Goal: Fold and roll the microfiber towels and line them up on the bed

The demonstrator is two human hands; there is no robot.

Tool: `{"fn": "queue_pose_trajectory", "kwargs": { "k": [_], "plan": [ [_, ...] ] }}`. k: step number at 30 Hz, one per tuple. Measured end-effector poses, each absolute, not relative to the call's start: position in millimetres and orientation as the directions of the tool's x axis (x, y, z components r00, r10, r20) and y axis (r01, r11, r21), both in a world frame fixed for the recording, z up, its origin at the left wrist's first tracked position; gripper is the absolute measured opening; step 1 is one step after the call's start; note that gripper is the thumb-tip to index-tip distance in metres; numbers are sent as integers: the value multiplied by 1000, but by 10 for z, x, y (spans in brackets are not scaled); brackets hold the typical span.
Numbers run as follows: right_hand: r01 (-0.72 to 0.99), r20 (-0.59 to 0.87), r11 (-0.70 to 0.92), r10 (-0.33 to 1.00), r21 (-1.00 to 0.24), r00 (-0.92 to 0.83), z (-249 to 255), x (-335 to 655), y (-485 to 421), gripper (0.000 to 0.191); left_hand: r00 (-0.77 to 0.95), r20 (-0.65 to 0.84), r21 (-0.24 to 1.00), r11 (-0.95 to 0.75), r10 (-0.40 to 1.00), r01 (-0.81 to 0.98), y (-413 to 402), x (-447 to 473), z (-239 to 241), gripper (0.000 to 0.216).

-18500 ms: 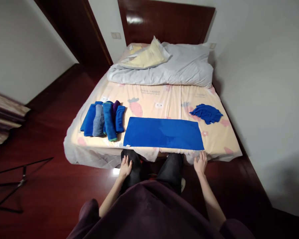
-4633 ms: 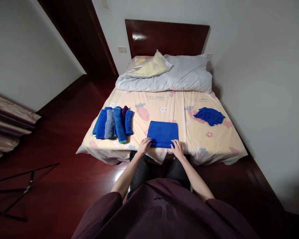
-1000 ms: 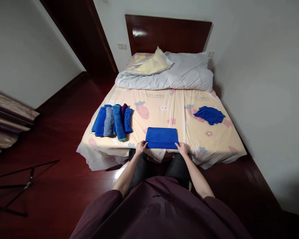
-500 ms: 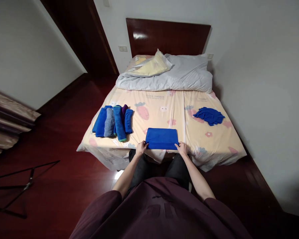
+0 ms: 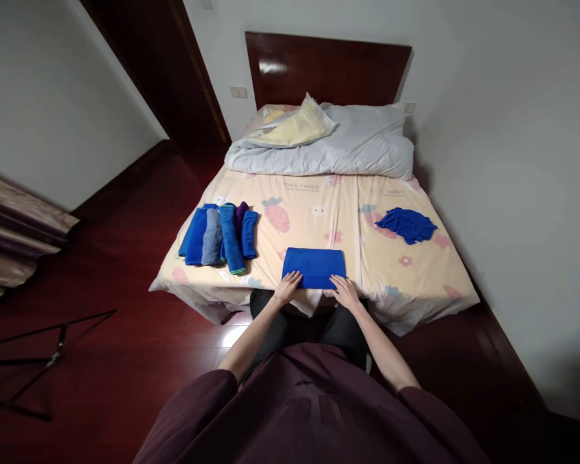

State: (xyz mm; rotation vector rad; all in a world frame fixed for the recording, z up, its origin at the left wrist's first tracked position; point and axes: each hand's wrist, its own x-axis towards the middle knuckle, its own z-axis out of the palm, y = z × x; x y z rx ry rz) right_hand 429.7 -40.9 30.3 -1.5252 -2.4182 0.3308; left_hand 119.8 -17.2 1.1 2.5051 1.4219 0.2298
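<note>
A folded blue towel (image 5: 314, 265) lies near the foot edge of the bed (image 5: 415, 283). My left hand (image 5: 289, 287) rests on its near left part with fingers stretched flat. My right hand (image 5: 344, 291) lies on its near right part, fingers also flat. Neither hand holds anything. To the left sits a row of several rolled towels (image 5: 220, 233) in blue, grey and purple. A crumpled blue cloth (image 5: 406, 223) lies on the bed's right side.
A grey duvet (image 5: 328, 145) and a yellow pillow (image 5: 287, 125) are heaped at the dark wooden headboard (image 5: 326, 64). White walls flank the bed. A dark red wooden floor (image 5: 125, 348) stretches left, with a black metal stand (image 5: 33, 367) on it.
Over the earlier frames the long flat towel became a small folded rectangle. In the last half second both hands moved from its near corners inward onto its near edge, fingers now flat.
</note>
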Motion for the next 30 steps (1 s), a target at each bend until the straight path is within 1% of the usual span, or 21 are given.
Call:
{"fn": "queue_pose_trajectory", "kwargs": {
  "k": [3,6,9,11,14,17,19,22,25,27,30],
  "plan": [
    [853,87,414,909,-318,-409,302,4284,-327,55,529,15,222,-518,849,826,-129,1219,3,68],
    [867,75,389,920,-310,-386,320,4265,-236,56,546,-11,180,-535,838,825,-67,1222,51,69],
    [881,61,358,932,-309,-357,346,4264,-199,58,536,-47,171,-522,843,836,-28,1198,108,64],
    [881,53,349,935,-319,-351,363,4295,-224,60,540,-52,194,-522,840,831,-36,1140,138,63],
    [852,46,378,920,-361,-389,381,4390,-317,62,580,-47,298,-543,814,785,-98,983,171,68],
    [798,44,381,911,-467,-409,384,4486,-400,59,566,-30,459,-492,824,740,-169,803,208,66],
    [764,38,293,942,-574,-332,377,4512,-411,50,500,-27,576,-396,866,716,-186,720,241,64],
    [660,15,108,989,-743,-146,352,4488,-363,35,352,-41,714,-219,935,665,-154,684,293,55],
    [556,35,36,999,-830,-13,312,4449,-292,31,197,-50,774,-87,979,627,-94,714,322,35],
    [541,55,21,997,-841,45,282,4451,-257,35,103,-54,785,-21,993,619,-63,730,314,32],
    [582,32,-26,995,-813,90,236,4495,-227,39,23,-78,773,46,997,632,-41,724,257,31]
  ]
}}
